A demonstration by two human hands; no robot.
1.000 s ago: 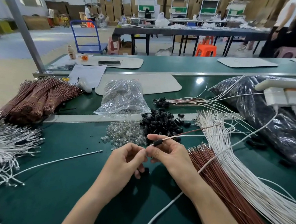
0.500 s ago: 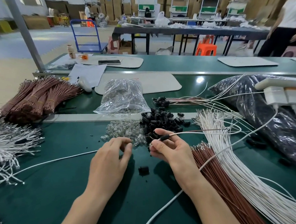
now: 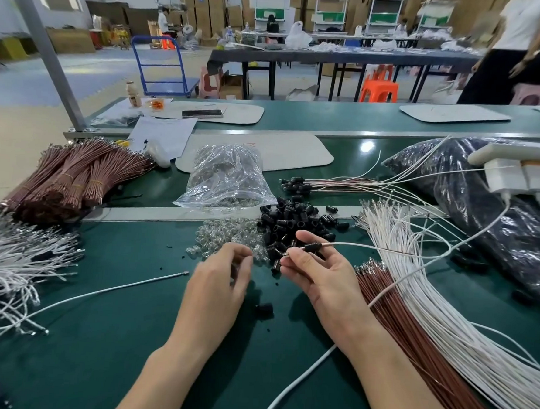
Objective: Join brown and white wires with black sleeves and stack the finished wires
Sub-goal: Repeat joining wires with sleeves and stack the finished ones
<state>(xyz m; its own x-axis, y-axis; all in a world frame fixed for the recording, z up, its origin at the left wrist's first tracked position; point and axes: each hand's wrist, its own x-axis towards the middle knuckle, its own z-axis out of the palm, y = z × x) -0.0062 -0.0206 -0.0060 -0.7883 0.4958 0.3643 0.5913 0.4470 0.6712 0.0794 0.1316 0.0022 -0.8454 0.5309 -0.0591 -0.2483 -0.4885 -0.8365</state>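
1. The right hand (image 3: 318, 270) pinches a wire (image 3: 354, 246) wearing a black sleeve (image 3: 312, 247), centre frame
2. The left hand (image 3: 223, 280) curls over clear beads (image 3: 225, 235) (grip contents hidden; cannot tell)
3. Loose black sleeves (image 3: 293, 218) lie just above; finished wires (image 3: 323, 184) farther up

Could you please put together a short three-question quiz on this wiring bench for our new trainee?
1. True or false: the right hand holds a wire fitted with a black sleeve.
2. What lies just beyond the left hand? A) clear small parts B) a phone C) scissors
3. Fill in: the finished wires lie behind the loose pile of black ____.

Key: 1 true; 2 A; 3 sleeves.
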